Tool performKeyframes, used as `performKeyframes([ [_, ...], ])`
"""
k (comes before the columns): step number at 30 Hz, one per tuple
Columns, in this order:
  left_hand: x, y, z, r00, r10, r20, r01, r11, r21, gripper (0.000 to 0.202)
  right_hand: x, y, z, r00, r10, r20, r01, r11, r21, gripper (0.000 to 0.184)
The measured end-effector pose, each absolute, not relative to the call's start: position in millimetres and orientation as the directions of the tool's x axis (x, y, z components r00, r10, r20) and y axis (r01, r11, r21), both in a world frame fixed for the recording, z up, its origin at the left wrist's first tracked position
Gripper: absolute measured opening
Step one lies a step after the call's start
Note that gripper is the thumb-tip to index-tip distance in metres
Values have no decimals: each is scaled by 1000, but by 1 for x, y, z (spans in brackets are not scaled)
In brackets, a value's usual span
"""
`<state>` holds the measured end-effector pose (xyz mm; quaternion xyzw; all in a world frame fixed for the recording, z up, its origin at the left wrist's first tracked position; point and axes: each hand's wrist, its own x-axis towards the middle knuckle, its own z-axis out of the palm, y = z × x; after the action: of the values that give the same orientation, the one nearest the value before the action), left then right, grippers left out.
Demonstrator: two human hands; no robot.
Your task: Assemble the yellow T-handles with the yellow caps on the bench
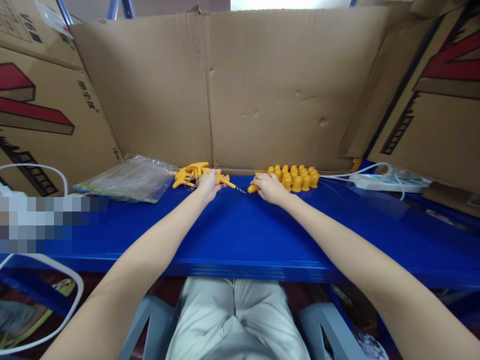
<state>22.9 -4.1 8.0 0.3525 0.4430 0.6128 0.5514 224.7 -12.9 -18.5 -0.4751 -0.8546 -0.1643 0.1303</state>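
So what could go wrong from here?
The yellow corkscrew in the left hand points its bare metal spiral toward the right hand, so it might prick a finger. The right hand, close beside the standing yellow caps, could knock some over. The piled corkscrews might snag on one another.

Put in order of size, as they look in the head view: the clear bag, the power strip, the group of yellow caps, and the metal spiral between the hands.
1. Bag
2. Power strip and caps: too alike to rank; the strip is longer, the group taller.
3. Spiral, smallest.
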Motion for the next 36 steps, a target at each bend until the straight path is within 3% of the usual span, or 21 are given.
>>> performKeyframes([
  [10, 21, -2, 8, -184, 979, -89, -386, 11, 923, 14, 219, -14, -20, -533, 774, 341, 831, 554, 41, 31],
  [17, 23, -6, 7, -139, 986, -89, -383, 30, 923, 14, 217, -6, -28, -475, 796, 375, 815, 558, -154, 35],
  [21, 25, -12, 3, 7, 996, -91, -214, 91, 973, 31, 216, -4, -29, -457, 797, 395, 799, 563, -212, 36],
  [25, 25, -15, -4, 90, 994, -58, 163, 43, 986, 53, 217, -4, -29, -441, 798, 410, 795, 560, -235, 34],
  [27, 23, -14, -8, 142, 990, -16, 417, -45, 908, 65, 218, -3, -29, -430, 806, 406, 797, 550, -248, 34],
  [30, 18, -9, -14, 221, 970, 104, 752, -237, 615, 67, 219, -2, -30, -441, 799, 408, 788, 563, -249, 33],
  [33, 13, -3, -18, 321, 919, 229, 879, -379, 291, 62, 219, -1, -31, -472, 783, 404, 767, 591, -249, 34],
  [36, 7, -2, -18, 385, 891, 242, 891, -427, 156, 57, 220, 0, -31, -484, 783, 389, 754, 600, -269, 35],
])
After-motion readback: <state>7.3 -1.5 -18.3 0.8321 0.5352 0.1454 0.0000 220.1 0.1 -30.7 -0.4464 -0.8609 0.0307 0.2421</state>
